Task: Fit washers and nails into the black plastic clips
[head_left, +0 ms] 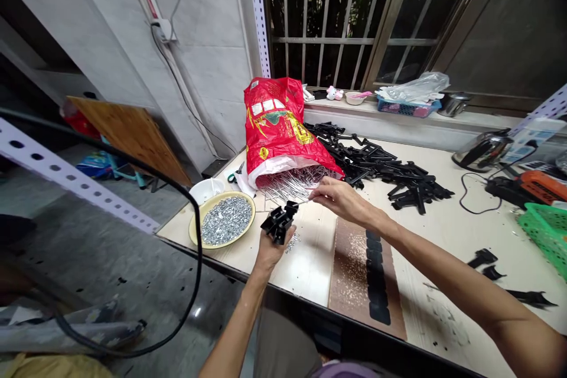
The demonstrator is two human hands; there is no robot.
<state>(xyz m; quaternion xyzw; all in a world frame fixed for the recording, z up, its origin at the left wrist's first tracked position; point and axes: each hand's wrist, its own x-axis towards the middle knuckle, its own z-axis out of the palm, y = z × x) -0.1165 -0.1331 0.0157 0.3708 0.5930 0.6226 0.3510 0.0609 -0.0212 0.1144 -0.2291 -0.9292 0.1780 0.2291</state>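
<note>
My left hand is closed around a small stack of black plastic parts, held just above the near edge of the table. My right hand reaches to the mouth of a red bag lying on its side, its fingers pinched on a thin metal rod from the bundle of metal rods spilling out of the bag.
A yellow bowl of small metal nuts sits at the table's left corner beside a white cup. A heap of black parts lies behind. A kettle, cables, a green basket stand at the right.
</note>
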